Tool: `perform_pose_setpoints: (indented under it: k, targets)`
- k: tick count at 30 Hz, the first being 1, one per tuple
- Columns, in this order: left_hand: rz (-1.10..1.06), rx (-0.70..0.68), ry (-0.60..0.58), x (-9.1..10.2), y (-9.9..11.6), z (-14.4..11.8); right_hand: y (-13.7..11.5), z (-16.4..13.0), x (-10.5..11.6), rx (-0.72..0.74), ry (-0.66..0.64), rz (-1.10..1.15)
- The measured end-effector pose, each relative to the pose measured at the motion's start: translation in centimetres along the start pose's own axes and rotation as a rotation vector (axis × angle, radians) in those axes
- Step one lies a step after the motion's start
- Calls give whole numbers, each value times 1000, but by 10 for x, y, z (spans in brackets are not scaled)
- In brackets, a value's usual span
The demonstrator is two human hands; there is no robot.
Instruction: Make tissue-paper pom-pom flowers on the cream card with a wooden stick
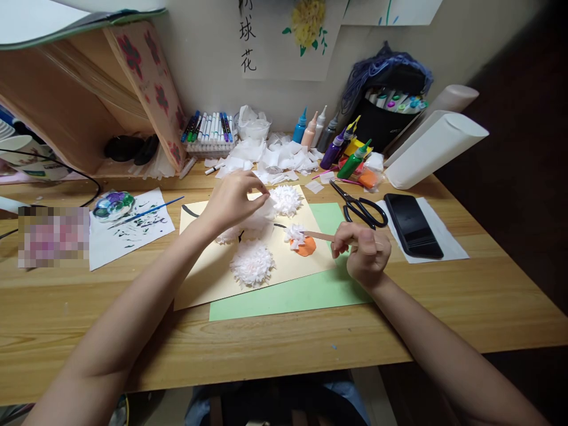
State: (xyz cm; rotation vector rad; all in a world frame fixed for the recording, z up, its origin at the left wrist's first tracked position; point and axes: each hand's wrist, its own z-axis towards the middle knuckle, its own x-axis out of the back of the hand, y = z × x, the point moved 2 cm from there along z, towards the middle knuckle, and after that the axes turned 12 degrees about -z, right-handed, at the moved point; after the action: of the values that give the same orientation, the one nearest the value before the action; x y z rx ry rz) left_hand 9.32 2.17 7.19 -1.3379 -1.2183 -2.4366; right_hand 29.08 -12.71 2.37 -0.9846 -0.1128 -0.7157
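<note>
Here the right hand [364,251] is curled shut around a thin wooden stick [320,235], whose tip reaches a small tissue tuft [294,233] sitting on an orange blob [307,247] on the cream paper sheet [208,278]; the left hand [233,198] pinches a wad of white tissue [261,213] between thumb and fingertips, just beside a fluffy tissue flower [286,200]; another tissue flower [252,263] lies nearer the person on the same sheet; the cream sheet overlaps a green sheet [293,296], whose front edge stops short of the table [399,319] edge, leaving bare wood in front and to the right; a palette [113,205] holds dabs of green and purple paint, with a paintbrush [146,211] beside it on smeared white paper [128,228]; a tray of markers [208,131] and a black case of markers [390,115] stand by the wall; paint bottles [331,139] cluster between them behind loose tissue scraps [270,157]; scissors [360,207] and a phone [412,223] lie right of the sheets.
</note>
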Motion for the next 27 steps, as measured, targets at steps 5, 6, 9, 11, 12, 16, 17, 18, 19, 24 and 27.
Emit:
perform_pose_setpoints:
  k: [5,6,9,11,12,16,17,18,19,24,27]
  targets:
    - [-366,261,-165,-4,-6,1,0,0,0,19,-23,-14]
    - [-360,283,-177,-6,-10,0,0,0,0,22,-25,-18]
    - [-129,277,-127,-9,-21,-1,-1,0,0,23,-33,-27]
    - [46,231,-99,-9,-25,-2,-1,0,0,21,-35,-30]
    - [110,194,-98,-8,-26,-2,-1,0,0,23,-34,-30]
    - [244,37,-120,-2,-23,-1,-2,1,1,53,-25,-18]
    - [247,32,-111,0,-22,0,-3,1,1,56,-27,-19]
    - [233,46,-98,2,-21,0,-3,1,1,54,-30,-24]
    - [198,72,-81,4,-19,1,-3,1,1,50,-32,-29]
    - [4,215,-7,12,-21,1,-3,1,1,47,-39,-42]
    - [51,279,48,13,-26,2,-2,0,2,63,-48,-46]
